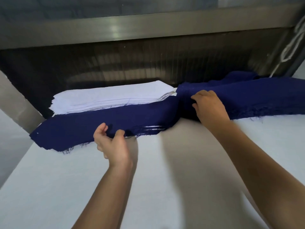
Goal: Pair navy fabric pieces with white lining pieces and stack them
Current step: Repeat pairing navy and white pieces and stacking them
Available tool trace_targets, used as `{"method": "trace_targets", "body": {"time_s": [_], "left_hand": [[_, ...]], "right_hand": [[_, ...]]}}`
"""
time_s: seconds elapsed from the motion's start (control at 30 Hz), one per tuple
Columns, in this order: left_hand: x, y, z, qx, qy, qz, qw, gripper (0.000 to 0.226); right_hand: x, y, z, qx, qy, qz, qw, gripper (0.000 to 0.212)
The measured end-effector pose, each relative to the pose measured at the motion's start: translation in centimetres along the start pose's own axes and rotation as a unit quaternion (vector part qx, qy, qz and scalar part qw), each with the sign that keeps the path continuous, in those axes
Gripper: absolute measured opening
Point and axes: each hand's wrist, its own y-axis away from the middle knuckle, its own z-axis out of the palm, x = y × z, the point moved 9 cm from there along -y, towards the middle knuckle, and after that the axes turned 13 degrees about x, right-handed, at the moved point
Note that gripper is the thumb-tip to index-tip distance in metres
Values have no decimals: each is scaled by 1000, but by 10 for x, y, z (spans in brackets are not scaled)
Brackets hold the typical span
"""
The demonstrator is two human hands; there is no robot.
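Observation:
A long navy fabric piece [92,126] lies across the white table, its frayed near edge toward me. My left hand [112,142] pinches that near edge between thumb and fingers. Thin white lining edges [153,128] show under the navy piece to the right of that hand. Behind it sits a stack of white lining pieces [109,98]. To the right lies a pile of navy fabric pieces [247,96]. My right hand [209,106] rests on the left end of that pile, fingers curled over the cloth there.
The white table [181,171] stretches toward me. A dark metal machine housing [132,63] with a steel bar [115,32] overhangs the back. A grey post [18,103] stands at the left, and a white cord [290,45] hangs at the far right.

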Motion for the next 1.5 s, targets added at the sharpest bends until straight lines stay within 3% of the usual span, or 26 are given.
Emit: {"method": "trace_targets", "body": {"time_s": [0.27,0.5,0.6,0.7,0.77,0.83,0.9,1.1,1.23,1.33,1.5], "left_hand": [[5,15,10,-68,-53,99,991,50],[8,15,16,-99,-6,129,987,46],[8,15,18,-104,-4,136,985,43],[7,14,18,-103,0,134,986,42],[8,15,20,-106,-2,138,985,41],[10,19,22,-117,-13,149,982,39],[13,23,24,-137,-21,162,977,39],[23,43,34,-232,15,183,955,26],[28,63,40,-314,-7,242,918,47],[21,69,43,-362,-35,211,908,57],[19,60,40,-322,-42,162,932,25]], "right_hand": [[9,-9,-4,12,23,16,1000,27],[27,-8,-12,58,-131,105,984,22],[37,-5,-13,77,-222,151,960,17],[41,4,-19,148,-296,172,928,17],[35,16,-36,240,-291,134,917,12],[14,31,-54,336,-227,40,913,6],[-11,47,-61,382,-197,-45,902,6],[-78,74,-53,351,-191,-180,899,12],[-109,92,-45,342,-190,-217,895,19],[-116,96,-43,331,-203,-226,893,16],[-112,100,-40,283,-212,-236,905,17]]}}
